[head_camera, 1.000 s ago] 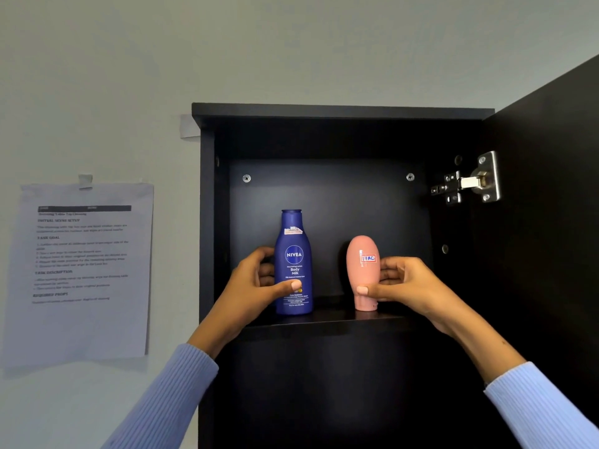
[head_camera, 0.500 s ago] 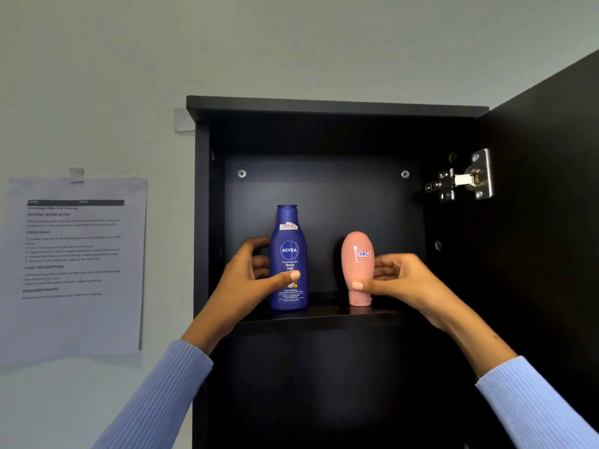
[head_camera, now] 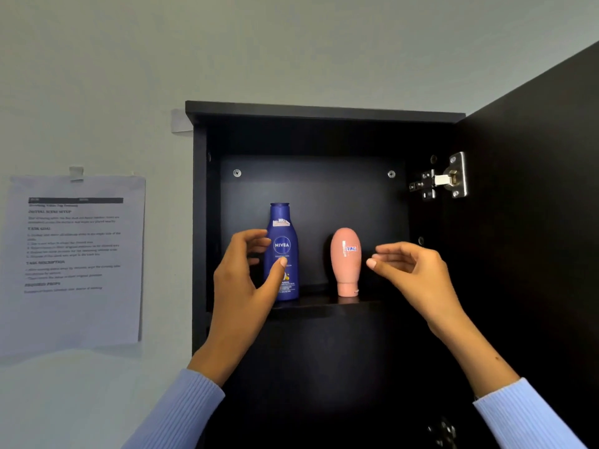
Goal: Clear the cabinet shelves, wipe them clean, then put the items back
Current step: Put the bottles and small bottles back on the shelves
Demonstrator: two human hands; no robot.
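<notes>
Here, on the top shelf (head_camera: 324,307) of the dark wooden cabinet (head_camera: 324,113), I see two containers standing upright and well apart from each other. My left hand (head_camera: 241,280) sits just beside the tall dark-blue plastic bottle (head_camera: 281,251), fingers loosely spread around its left flank; the thumb tip overlaps the bottle's front, though I cannot tell whether it truly touches. My right hand (head_camera: 415,273) hangs to the right of the salmon-pink oval plastic tube (head_camera: 346,262), which stands on its cap; the fingers are relaxed and gently curved, apart from the tube, pinching nothing. The blue bottle reads "NIVEA" in white inside a round badge, with smaller lines below too fine for me to read, and a pale sticker near its shoulder. The pink tube carries a small white sticker with handwriting in blue that I cannot make out for sure. The cabinet door (head_camera: 534,222) swings open on the right, its metal hinge (head_camera: 444,180) showing. A printed paper sheet (head_camera: 74,260) is taped to the pale wall on the left, its text blurred.
</notes>
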